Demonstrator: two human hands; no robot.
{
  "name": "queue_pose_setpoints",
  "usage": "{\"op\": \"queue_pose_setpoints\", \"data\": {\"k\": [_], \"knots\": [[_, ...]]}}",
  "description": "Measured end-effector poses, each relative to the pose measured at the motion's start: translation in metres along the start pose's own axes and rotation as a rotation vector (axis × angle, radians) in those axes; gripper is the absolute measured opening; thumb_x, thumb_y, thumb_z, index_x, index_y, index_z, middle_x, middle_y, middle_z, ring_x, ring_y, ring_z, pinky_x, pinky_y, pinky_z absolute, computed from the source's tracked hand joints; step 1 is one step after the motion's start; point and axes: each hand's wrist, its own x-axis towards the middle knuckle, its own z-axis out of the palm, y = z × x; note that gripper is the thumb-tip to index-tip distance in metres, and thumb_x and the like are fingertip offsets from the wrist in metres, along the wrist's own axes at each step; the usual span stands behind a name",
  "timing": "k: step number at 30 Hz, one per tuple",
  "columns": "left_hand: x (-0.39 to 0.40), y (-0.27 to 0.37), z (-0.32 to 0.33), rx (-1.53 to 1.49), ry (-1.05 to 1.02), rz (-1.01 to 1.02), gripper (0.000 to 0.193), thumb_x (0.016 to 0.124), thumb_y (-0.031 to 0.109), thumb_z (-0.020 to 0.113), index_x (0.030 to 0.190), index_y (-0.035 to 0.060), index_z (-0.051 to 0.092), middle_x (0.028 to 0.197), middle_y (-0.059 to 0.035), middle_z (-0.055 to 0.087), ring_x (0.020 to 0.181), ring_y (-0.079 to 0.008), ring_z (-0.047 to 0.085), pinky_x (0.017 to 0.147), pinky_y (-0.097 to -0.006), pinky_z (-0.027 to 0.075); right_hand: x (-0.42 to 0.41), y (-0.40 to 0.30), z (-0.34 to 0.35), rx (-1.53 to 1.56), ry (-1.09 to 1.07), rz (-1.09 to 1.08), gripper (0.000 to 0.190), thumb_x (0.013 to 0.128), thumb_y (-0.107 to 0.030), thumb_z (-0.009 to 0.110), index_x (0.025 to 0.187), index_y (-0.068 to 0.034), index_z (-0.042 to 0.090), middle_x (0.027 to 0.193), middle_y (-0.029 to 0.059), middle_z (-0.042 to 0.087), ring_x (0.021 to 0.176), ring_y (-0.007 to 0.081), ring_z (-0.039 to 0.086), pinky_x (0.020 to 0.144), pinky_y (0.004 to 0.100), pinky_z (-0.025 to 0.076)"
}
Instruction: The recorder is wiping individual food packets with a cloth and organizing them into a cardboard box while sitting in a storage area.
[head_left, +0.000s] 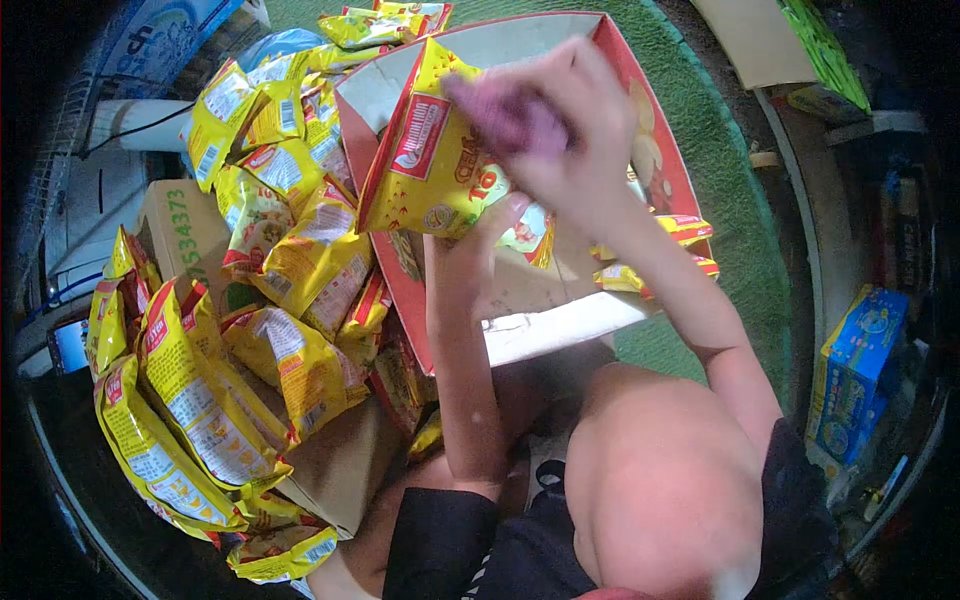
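Note:
My left hand grips a yellow and red snack packet from below, with the thumb on its front. My right hand, blurred, closes around a crumpled pink-purple cloth. The cloth lies against the upper right side of the packet. Under both hands is a shallow red carton tray with pale inner walls. Several yellow packets lie at its right side, partly behind my right forearm.
Many yellow packets are heaped left of the tray, over a brown cardboard box bearing writing. Others lie beyond the tray. Green turf-like matting covers the floor. A blue box stands at right. My bare knee is in front.

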Motion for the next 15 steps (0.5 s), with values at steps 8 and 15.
{"op": "queue_pose_setpoints", "data": {"k": [8,15], "knots": [[0.0,0.003,0.009,-0.128,0.135,-0.018,0.039,0.069,-0.002,0.066,0.107,-0.0011,0.054,0.096,-0.0064,0.06,0.084,-0.0161,0.058,0.078,-0.0285,0.046,0.037,0.004,0.014,-0.29,0.444,0.203,0.018,0.068,-0.013,0.068,0.074,0.001,0.057,0.057,0.0083,0.046,0.053,0.0193,0.05,0.049,0.0319,0.039],[-0.004,0.02,0.009,-0.287,0.221,0.105,0.049,0.072,-0.005,0.061,0.118,-0.0001,0.045,0.112,-0.0089,0.053,0.103,-0.02,0.052,0.092,-0.034,0.039,-0.032,0.036,-0.043,0.145,-0.123,0.515,0.016,0.069,-0.007,0.063,0.083,-0.009,0.068,0.102,0.0083,0.049,0.101,0.0193,0.047,0.084,0.031,0.04]]}}
